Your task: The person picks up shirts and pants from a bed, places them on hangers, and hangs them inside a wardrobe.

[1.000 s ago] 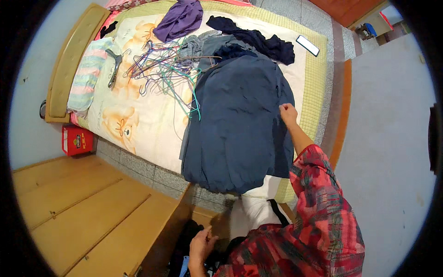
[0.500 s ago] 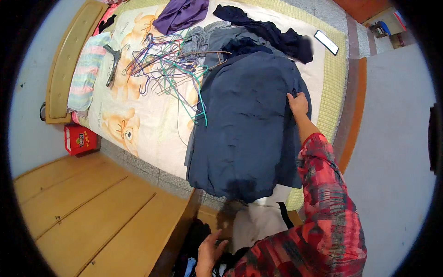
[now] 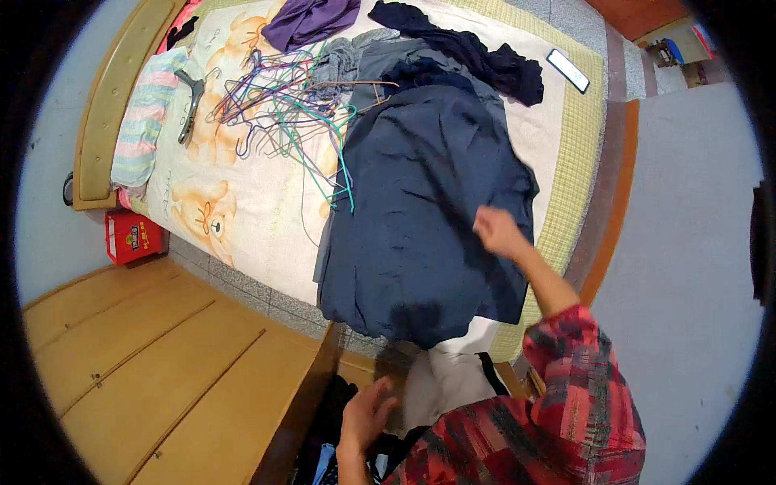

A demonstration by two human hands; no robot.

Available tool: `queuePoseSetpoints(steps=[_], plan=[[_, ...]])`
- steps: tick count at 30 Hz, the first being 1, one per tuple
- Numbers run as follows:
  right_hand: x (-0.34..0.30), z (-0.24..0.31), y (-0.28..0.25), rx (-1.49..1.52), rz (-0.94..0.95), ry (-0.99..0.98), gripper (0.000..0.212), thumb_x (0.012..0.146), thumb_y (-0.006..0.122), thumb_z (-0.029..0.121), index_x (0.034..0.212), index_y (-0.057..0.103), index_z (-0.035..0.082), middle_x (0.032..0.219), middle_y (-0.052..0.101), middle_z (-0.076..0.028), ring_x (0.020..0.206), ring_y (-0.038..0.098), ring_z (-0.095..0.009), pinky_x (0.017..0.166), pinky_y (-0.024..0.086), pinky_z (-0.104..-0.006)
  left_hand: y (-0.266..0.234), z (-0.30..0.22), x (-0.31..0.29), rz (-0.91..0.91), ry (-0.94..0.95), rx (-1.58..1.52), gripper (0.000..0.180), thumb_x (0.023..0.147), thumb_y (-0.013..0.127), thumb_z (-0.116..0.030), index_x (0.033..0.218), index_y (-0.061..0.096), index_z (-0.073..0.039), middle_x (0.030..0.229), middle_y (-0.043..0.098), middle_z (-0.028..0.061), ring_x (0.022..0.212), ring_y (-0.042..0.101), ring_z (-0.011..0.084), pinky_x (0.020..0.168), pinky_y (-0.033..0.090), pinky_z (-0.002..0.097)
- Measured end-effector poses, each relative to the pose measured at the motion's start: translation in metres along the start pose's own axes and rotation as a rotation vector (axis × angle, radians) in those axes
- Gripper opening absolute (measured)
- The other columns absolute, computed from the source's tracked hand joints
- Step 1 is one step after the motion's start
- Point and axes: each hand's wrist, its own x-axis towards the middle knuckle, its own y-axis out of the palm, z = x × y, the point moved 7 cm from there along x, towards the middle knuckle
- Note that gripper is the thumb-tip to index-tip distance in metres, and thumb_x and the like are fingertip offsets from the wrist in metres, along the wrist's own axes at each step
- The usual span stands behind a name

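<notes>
A dark blue garment (image 3: pixel 404 234), looking like a shirt, lies spread out at the near right of the bed, partly over grey clothing. My right hand (image 3: pixel 497 232) is over its right half, fingers closed at the cloth, with creases running up from there. The fingertips are partly hidden, but they appear to pinch the fabric. Lower down, my left hand (image 3: pixel 368 414) hangs in the air with its fingers apart and nothing in them. Beneath it are dark clothes and a light beige cloth (image 3: pixel 449 388) with a black band.
A tangle of coloured wire hangers (image 3: pixel 283 113) lies left of the garment. Farther back are a purple cloth (image 3: pixel 311 23), a black garment (image 3: pixel 469 48) and a phone (image 3: pixel 568 70). A dark hanger (image 3: pixel 191 101) rests by the striped pillow (image 3: pixel 149 121). Wooden cabinet panels (image 3: pixel 162 356) stand at lower left.
My right hand has moved left and toward me, from the garment's right edge inward over it, and the cloth has shifted and creased. The left hand remains low and open.
</notes>
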Motion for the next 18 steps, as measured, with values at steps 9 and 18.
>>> queuePoseSetpoints(steps=[9,18], plan=[[-0.169,0.16,0.132,-0.158,0.797,-0.27,0.019,0.067,0.056,0.009,0.084,0.058,0.003,0.073,0.062,-0.016,0.072,0.063,-0.035,0.057,0.049,-0.0448,0.023,-0.023,0.044,-0.041,0.226,-0.166,0.038,0.08,0.064,-0.016,0.115,0.055,-0.004,0.099,0.063,0.012,0.083,0.061,0.0209,0.069,0.05,0.0313],[-0.021,0.109,0.059,-0.102,-0.092,-0.172,0.029,0.071,0.065,0.02,0.091,0.055,0.002,0.087,0.058,-0.015,0.085,0.056,-0.032,0.075,0.044,-0.0417,0.021,0.016,0.012,-0.057,0.085,-0.072,0.044,0.076,0.068,-0.02,0.116,0.055,-0.008,0.097,0.064,0.0134,0.077,0.062,0.0272,0.069,0.049,0.0335]])
